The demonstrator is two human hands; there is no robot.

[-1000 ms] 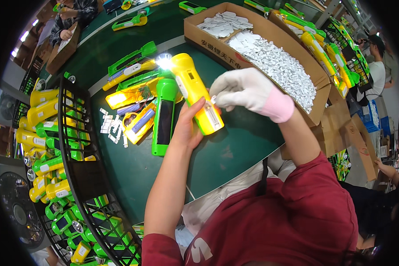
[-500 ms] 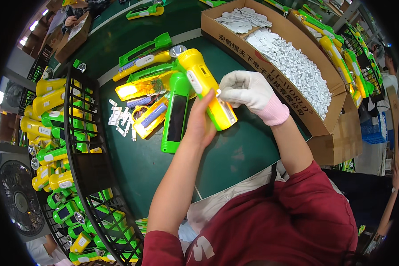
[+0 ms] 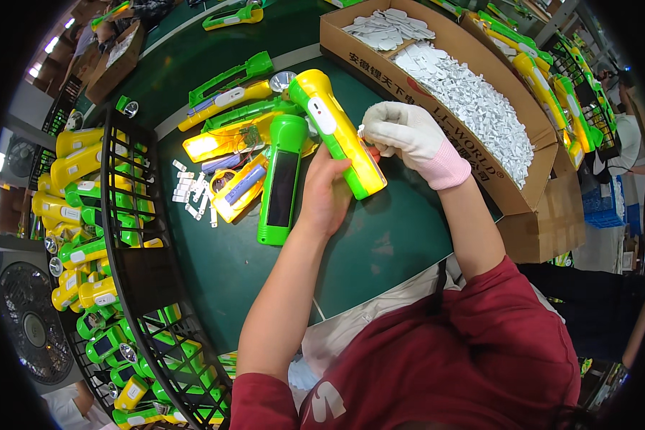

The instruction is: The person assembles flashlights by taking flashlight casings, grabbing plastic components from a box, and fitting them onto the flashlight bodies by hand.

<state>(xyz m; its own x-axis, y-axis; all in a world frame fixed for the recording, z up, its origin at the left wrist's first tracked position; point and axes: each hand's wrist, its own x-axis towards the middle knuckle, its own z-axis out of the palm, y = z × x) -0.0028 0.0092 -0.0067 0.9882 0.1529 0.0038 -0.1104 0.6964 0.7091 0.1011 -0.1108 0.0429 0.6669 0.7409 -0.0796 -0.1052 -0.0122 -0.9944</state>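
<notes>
My bare left hand (image 3: 327, 190) is wrapped round the body of a yellow and green flashlight (image 3: 331, 127), its head pointing away and to the left. Close to the flashlight's right side, my right hand (image 3: 407, 140), in a white glove with a pink cuff, pinches a small white piece (image 3: 361, 132); its exact shape is too small to tell. A second flashlight, green with a dark panel (image 3: 284, 190), lies on the table just left of my left hand. Opened yellow housings (image 3: 238, 188) with blue battery cells and wires sit beyond it, beside a loose round reflector (image 3: 282, 81).
Small white parts (image 3: 192, 190) lie scattered on the green table (image 3: 226, 276). A cardboard box (image 3: 437, 107) of white plastic pieces stands at the far right. Black crates (image 3: 147, 276) full of flashlights line the left, near a fan (image 3: 34, 326). Other people are at the edges.
My right hand has drawn back slightly from the flashlight, its fingertips now higher along its side. The flashlight has turned a little in my left hand and its head has shifted up.
</notes>
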